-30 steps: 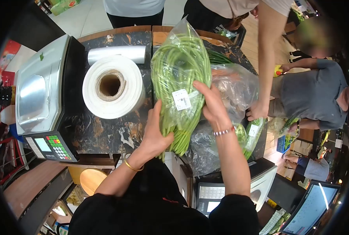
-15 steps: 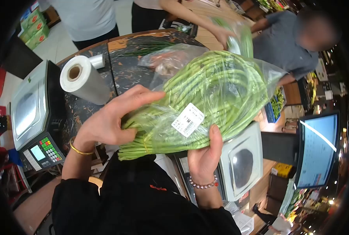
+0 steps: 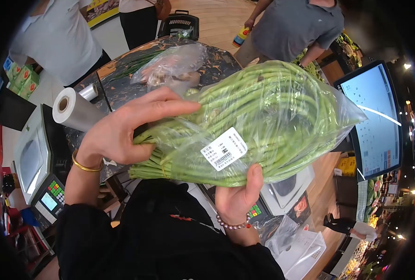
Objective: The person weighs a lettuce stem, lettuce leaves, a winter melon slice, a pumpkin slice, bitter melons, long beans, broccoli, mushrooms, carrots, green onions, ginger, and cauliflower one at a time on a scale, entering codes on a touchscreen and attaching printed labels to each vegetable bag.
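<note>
A clear plastic bag of long green beans (image 3: 273, 112) is held up in front of me, the beans coiled at the right and their ends sticking out at the left. A white printed label (image 3: 224, 149) with a barcode is stuck on its front. My left hand (image 3: 123, 126) grips the left end of the bundle, thumb below and fingers over the top. From underneath, my right hand (image 3: 238, 198) holds the lower edge, its thumb on the front and its other fingers hidden behind the bag.
At left are a scale (image 3: 32, 154) and a plastic roll (image 3: 79, 112). Behind the beans, a bag of produce (image 3: 175, 65) and thin green stalks (image 3: 135, 65) lie on the dark table (image 3: 123, 98). Another scale (image 3: 291, 186) and a monitor (image 3: 375, 116) are right. People stand beyond.
The view has shifted, and the label now reads more squarely and sharply. A person's hand with bagged greens across the table has left the view. Both my hands keep hold of the beans.
</note>
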`<state>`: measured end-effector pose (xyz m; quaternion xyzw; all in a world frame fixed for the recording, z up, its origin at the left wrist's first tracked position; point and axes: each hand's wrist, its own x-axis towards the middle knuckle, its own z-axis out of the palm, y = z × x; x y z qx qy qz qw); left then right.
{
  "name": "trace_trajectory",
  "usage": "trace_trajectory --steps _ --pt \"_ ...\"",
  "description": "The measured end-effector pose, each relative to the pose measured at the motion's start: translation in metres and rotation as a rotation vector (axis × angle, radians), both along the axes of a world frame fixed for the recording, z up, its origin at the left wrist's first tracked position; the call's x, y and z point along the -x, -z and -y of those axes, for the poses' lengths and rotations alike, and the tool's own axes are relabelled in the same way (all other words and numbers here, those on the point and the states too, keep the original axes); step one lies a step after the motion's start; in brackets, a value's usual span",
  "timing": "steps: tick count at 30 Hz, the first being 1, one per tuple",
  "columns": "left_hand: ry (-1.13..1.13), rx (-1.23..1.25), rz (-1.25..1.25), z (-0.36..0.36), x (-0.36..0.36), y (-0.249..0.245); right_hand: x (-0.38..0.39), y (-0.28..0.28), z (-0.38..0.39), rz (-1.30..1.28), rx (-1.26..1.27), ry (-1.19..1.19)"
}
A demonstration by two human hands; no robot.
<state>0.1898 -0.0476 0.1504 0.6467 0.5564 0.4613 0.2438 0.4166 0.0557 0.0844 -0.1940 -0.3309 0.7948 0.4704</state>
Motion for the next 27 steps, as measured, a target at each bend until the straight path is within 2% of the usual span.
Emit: trace_trajectory --steps 10,14,16,19,21,24,26,27 --pt "0.037 -0.026 -0.017 -0.001 -0.004 -0.004 -0.006 -0.003 0.006 0.001 -0.046 -0.004" --pt "-0.069 0.029 0.047 0.016 0.004 0.007 0.012 0.006 0.003 0.024 -0.018 -0.049" --pt "-0.172 0.018 0.029 0.029 0.007 0.021 0.032 0.010 -0.003 0.051 0.014 -0.115" --pt "-0.467 0.044 0.074 0.056 -0.002 0.075 0.080 0.017 -0.018 0.084 0.061 -0.298" --pt "-0.606 -0.009 0.278 0.068 -0.004 0.123 0.123 0.032 -0.023 0.132 0.011 -0.435" --pt "-0.883 -0.057 0.318 0.070 0.003 0.158 0.193 0.069 -0.023 0.202 0.009 -0.546" --pt "-1.009 -0.100 0.317 0.070 0.024 0.196 0.239 0.095 -0.022 0.202 -0.084 -0.631" --pt "-1.068 -0.120 0.324 0.067 0.032 0.206 0.259 0.109 -0.020 0.335 -0.214 -0.624"
